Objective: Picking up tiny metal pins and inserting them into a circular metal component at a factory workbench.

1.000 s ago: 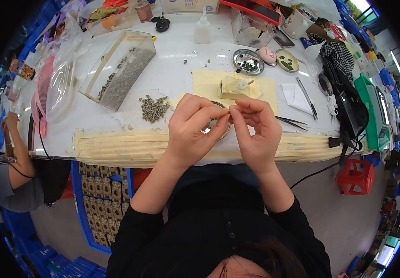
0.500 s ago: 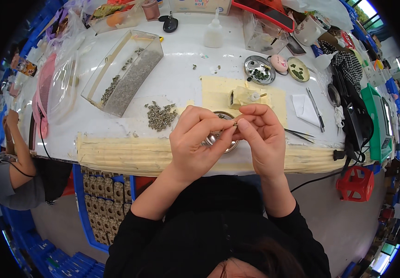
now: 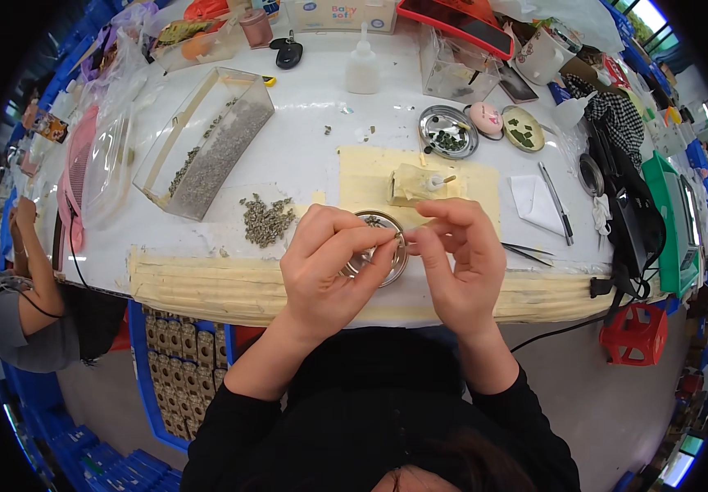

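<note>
My left hand is closed in a pinch, thumb against forefinger, on a small metal piece too tiny to make out in detail. Close beside it is my right hand, its thumb and fingers spread apart and apparently holding nothing. Under both hands a round metal dish is partly hidden, with several small metal pieces in it. A loose pile of the same sort of small grey metal pieces lies left of my hands. Just beyond my hands stands a tape-covered block with a white nozzle-like part.
A clear long box of small pieces lies at left. Tweezers, a pen, folded white paper and a dish of dark green bits are at right. A squeeze bottle stands behind. Another person sits left.
My right fingers have drawn away from the small metal piece and spread apart. The left hand keeps its pinch. The whole view has shifted slightly.
</note>
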Tool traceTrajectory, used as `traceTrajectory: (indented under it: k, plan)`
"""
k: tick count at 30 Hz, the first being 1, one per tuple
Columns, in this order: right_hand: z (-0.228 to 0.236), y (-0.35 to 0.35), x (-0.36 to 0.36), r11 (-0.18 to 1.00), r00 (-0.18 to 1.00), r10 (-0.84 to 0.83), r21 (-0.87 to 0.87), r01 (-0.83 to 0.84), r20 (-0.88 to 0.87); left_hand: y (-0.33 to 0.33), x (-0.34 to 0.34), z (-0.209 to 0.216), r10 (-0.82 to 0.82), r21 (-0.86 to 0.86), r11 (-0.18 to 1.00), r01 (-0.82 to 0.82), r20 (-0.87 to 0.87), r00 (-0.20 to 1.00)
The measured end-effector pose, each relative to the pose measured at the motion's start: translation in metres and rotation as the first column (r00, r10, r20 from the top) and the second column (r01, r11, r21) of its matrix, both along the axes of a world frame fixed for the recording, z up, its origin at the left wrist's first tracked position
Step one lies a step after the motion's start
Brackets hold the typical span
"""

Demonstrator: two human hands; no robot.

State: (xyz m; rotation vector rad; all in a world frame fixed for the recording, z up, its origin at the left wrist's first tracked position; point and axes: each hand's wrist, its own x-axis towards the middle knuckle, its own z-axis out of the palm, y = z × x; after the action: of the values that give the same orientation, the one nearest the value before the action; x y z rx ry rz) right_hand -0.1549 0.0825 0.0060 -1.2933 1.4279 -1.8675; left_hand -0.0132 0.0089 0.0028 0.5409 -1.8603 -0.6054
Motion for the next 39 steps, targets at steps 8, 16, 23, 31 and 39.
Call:
traceTrajectory:
  k: [8, 16, 23, 31, 39]
  plan:
    - [0.014, -0.007, -0.045, 0.909, 0.65, -0.393, -0.167, 0.381, -0.651, 0.0, 0.003, -0.004, -0.012, 0.136, 0.991, 0.017, -0.033, 0.999]
    - [0.015, -0.02, -0.048, 0.933, 0.626, -0.297, -0.08, 0.351, -0.721, -0.001, 0.006, -0.003, -0.006, 0.142, 0.99, 0.012, -0.041, 0.999]
    - [0.015, -0.019, -0.046, 0.911, 0.613, -0.394, -0.204, 0.358, -0.685, 0.001, 0.007, -0.003, 0.01, 0.1, 0.995, -0.006, -0.037, 0.999]
    - [0.016, 0.006, -0.017, 0.986, 0.94, -0.146, -0.121, 0.114, -0.307, 0.0, 0.006, 0.001, 0.012, -0.008, 1.0, -0.012, 0.004, 1.0]
    - [0.012, 0.004, 0.001, 0.998, 0.997, 0.057, -0.024, -0.058, -0.046, -0.001, 0.005, 0.0, 0.003, -0.028, 1.0, -0.003, 0.006, 1.0]
